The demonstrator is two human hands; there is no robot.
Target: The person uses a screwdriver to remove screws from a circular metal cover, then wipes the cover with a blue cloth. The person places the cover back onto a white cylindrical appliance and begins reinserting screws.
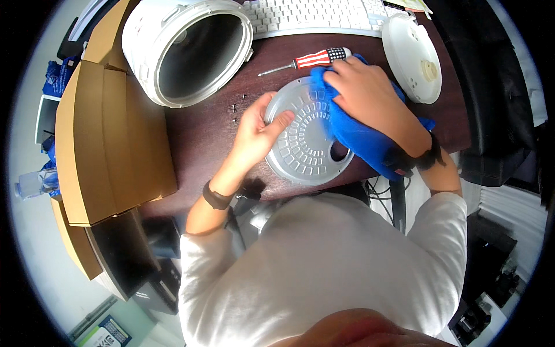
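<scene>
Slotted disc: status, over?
Left hand gripping slotted disc by left edge, thumb on top. Right hand holding blue cloth over its right side. Screwdriver lying close, beyond disc's far edge.

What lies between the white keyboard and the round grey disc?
In the head view, a striped-handled screwdriver lies between the keyboard and the disc.

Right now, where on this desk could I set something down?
Between the cardboard box and the small screws; a narrower strip lies between the keyboard and screwdriver. It's crowded around the blue cloth and your right hand.
</scene>
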